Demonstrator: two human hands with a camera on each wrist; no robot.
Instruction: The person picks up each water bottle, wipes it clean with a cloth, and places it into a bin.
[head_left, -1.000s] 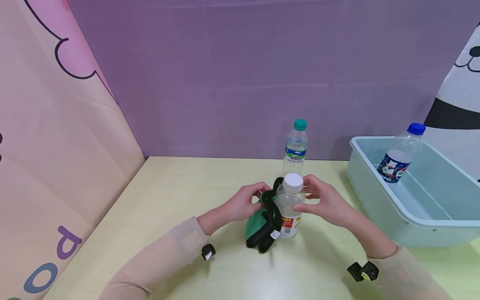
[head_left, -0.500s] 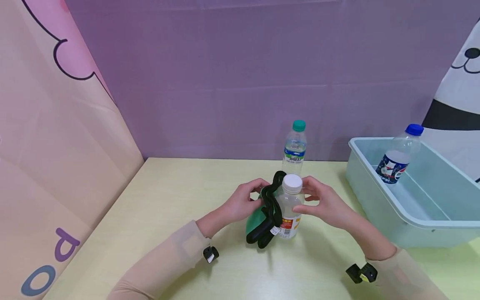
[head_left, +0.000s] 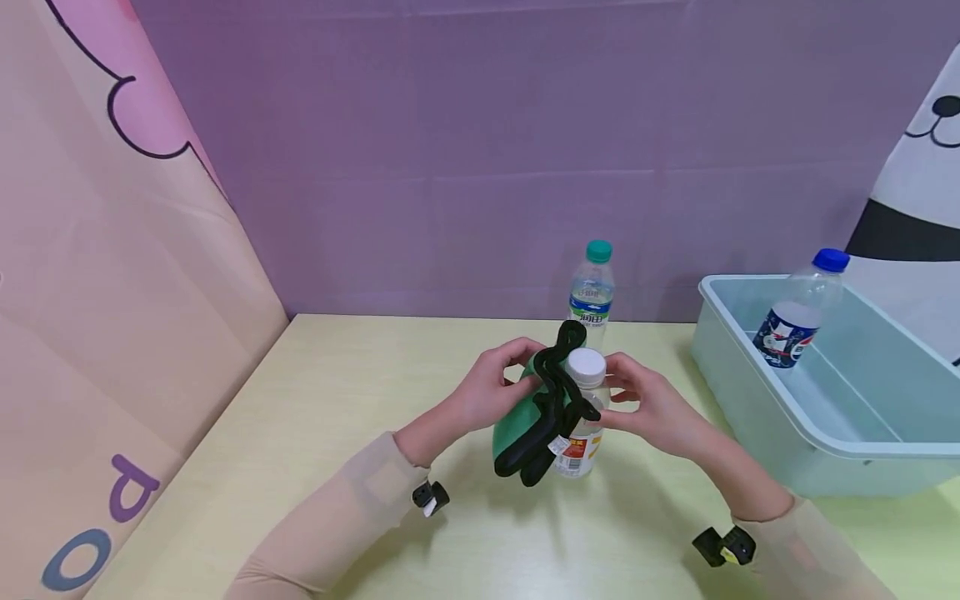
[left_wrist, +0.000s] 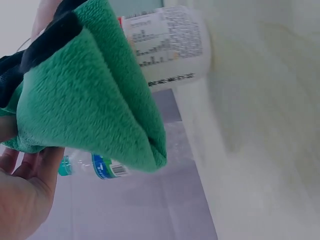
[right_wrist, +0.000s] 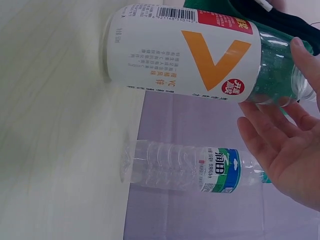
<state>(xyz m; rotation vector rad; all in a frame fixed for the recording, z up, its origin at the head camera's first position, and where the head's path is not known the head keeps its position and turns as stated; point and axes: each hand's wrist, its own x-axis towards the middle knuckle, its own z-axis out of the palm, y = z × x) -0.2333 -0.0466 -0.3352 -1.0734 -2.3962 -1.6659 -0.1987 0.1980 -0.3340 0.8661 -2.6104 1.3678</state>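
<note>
Purple cloth (head_left: 450, 175) hung behind a pale tabletop (head_left: 390, 367). Near the middle, the left hand (head_left: 482, 398) pinched a folded green towel (head_left: 516, 427) with black edging, holding it up off the table. Just to its right, the right hand (head_left: 654, 410) gripped a clear bottle (head_left: 576, 460) with a white cap around its neck, the base on the table. The towel overlapped that bottle in the head view (whether they touched, I could not tell). Behind stood a teal-capped bottle (head_left: 592, 302); to the right, a blue-capped bottle (head_left: 791, 321) leaned inside a light-blue tub (head_left: 780, 433).

Several slips seemed possible. The white-capped bottle, apparently light and held high, might tip if the towel pushed its side. A loose pinch could let the towel's folds unroll, and a backward shove might knock over the teal-capped bottle.
</note>
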